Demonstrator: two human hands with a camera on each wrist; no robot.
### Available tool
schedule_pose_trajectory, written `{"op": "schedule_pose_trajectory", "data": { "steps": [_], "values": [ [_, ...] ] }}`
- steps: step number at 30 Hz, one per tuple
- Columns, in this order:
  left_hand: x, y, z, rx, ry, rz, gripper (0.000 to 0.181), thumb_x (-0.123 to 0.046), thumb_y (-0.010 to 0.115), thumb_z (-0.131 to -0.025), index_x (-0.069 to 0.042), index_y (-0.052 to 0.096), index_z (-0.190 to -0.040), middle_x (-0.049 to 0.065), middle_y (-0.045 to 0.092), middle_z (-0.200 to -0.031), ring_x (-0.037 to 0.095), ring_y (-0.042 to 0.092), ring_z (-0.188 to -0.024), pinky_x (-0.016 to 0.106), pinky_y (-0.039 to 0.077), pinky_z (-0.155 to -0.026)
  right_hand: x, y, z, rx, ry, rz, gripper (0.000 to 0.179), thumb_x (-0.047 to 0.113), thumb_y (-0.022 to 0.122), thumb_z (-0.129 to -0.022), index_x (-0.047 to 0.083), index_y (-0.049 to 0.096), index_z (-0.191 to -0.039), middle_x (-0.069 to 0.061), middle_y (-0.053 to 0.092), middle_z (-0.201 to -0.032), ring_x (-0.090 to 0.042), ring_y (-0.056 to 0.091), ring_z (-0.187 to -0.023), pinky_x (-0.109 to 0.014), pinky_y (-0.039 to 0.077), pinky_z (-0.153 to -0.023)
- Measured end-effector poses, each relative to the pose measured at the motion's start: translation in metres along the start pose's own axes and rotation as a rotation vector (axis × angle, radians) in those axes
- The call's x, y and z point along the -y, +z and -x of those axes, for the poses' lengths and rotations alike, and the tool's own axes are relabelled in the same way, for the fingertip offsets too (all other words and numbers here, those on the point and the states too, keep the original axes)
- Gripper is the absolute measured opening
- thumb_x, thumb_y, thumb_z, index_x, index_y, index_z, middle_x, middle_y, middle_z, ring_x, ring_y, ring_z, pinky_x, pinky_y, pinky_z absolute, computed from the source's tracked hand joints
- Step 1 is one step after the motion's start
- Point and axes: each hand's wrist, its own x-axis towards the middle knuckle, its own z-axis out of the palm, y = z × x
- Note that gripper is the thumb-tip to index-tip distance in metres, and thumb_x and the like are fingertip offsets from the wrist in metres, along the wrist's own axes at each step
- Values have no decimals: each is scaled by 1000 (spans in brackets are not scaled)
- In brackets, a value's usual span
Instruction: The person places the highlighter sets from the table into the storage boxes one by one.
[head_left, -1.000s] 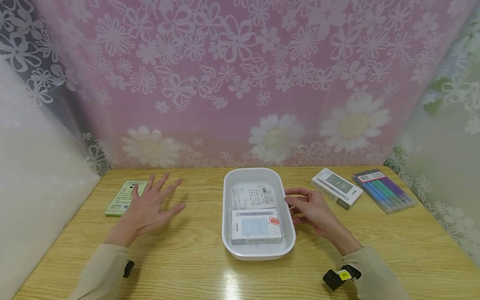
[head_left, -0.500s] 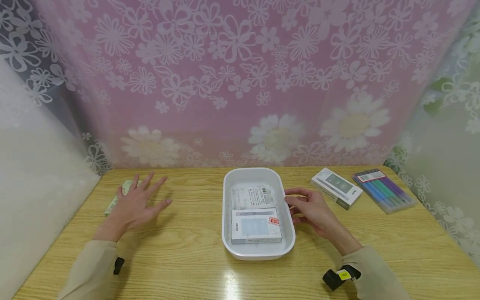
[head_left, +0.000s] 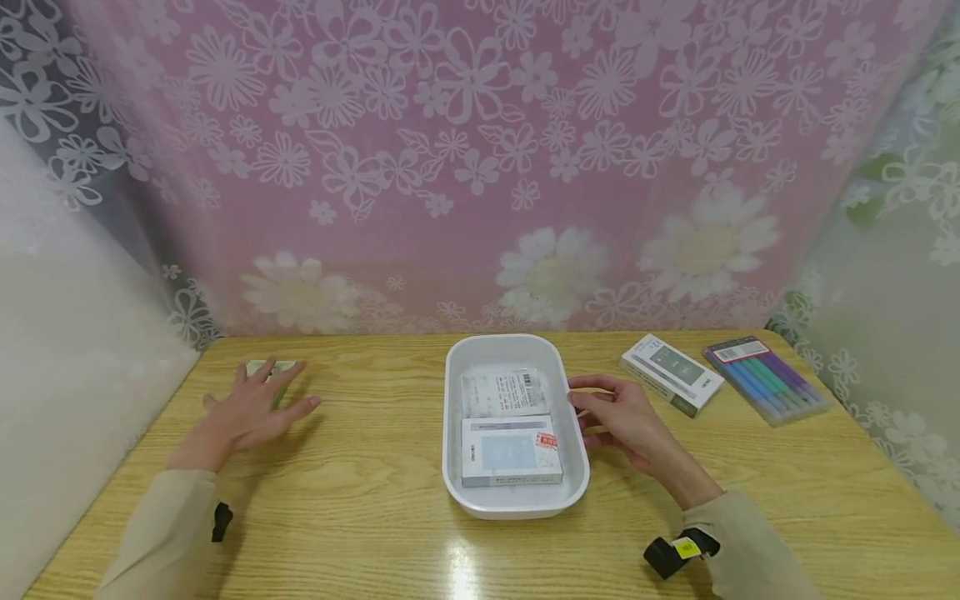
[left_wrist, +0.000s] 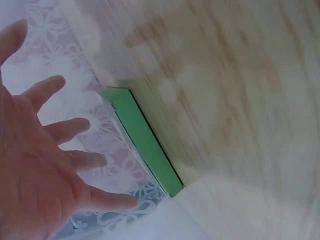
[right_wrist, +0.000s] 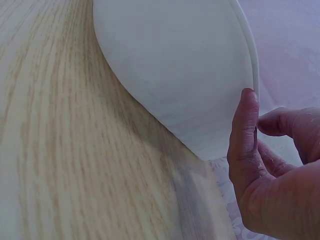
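Observation:
My left hand is spread over a flat green packet at the table's left side, largely covering it in the head view. In the left wrist view the fingers are apart and straight, with the packet's green side beyond them. My right hand holds the right rim of a white plastic tray, one digit against the outer wall and another at the rim in the right wrist view. Inside the tray lie a white box with a red sticker and, behind it, a wrapped packet with printed text and a barcode.
A white box with a grey-green panel lies behind and right of my right hand. Beside it is a clear case of coloured pens. A floral curtain hangs along the table's back edge.
My left hand has moved left and a little down, over the green packet, with its fingers still spread. The right hand stays at the tray's rim.

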Motion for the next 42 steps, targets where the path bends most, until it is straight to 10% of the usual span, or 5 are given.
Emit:
{"op": "schedule_pose_trajectory", "data": {
  "steps": [13,21,29,42],
  "values": [
    [29,-4,-19,79,7,43,88,-58,52,-100,5,28,-157,55,13,-150,75,18,-136,83,30,-101,-1,0,-1,-3,0,-5,52,25,66,-100,3,51,-144,0,76,-94,-14,69,-73,-27,59,-60],
    [31,-6,-26,77,-5,-16,70,-41,56,-102,-1,31,-154,44,52,-136,71,34,-131,80,34,-99,1,0,-1,-16,4,5,51,25,66,-99,2,52,-143,-1,76,-95,-14,69,-74,-27,59,-60],
    [29,-8,-24,41,-65,21,64,-41,65,-95,-13,41,-148,52,32,-138,76,32,-121,84,39,-78,0,1,0,-19,4,7,50,25,66,-100,3,53,-143,-2,76,-96,-15,70,-74,-28,60,-61],
    [16,-14,-19,-75,-8,23,56,-36,65,-93,-22,47,-144,45,37,-141,71,38,-119,77,40,-67,-2,0,-1,-12,3,0,51,25,65,-100,3,52,-144,-1,76,-94,-14,69,-74,-27,60,-60]
  ]
}}
